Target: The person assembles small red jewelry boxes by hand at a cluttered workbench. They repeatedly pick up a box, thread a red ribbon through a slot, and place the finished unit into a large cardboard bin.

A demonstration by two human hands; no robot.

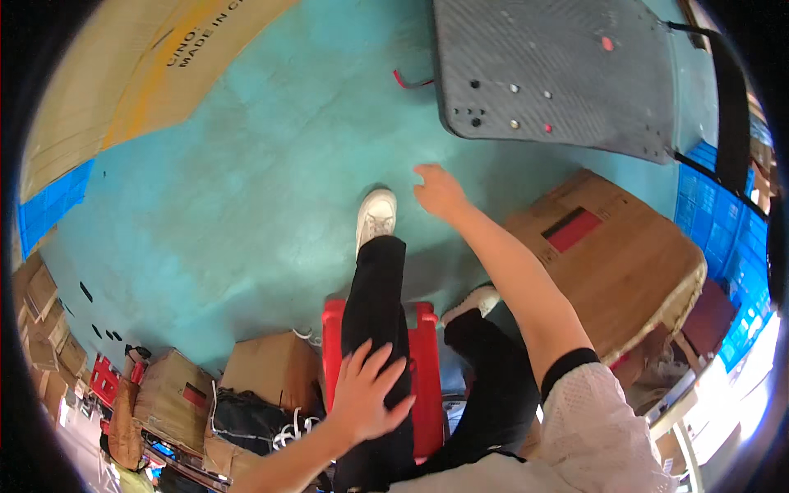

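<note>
Seated on the red stool [425, 386], I rest my left hand [368, 394] flat on my black-trousered thigh [374, 329], fingers apart and gripping nothing. My right hand [440, 191] reaches forward over the teal floor [246, 189], fingers loosely open and empty, toward the grey textured panel [559, 74] beyond it; a brown carton [616, 255] lies to its right. The step in hand appears to be a reach; closing on the panel's near edge would need further extension.

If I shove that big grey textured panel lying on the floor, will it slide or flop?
The grey panel lies flat on the smooth teal floor, so it would probably slide rather than tip. Its even edges suggest it's fairly stiff. The outstretched right hand isn't touching it.
</note>
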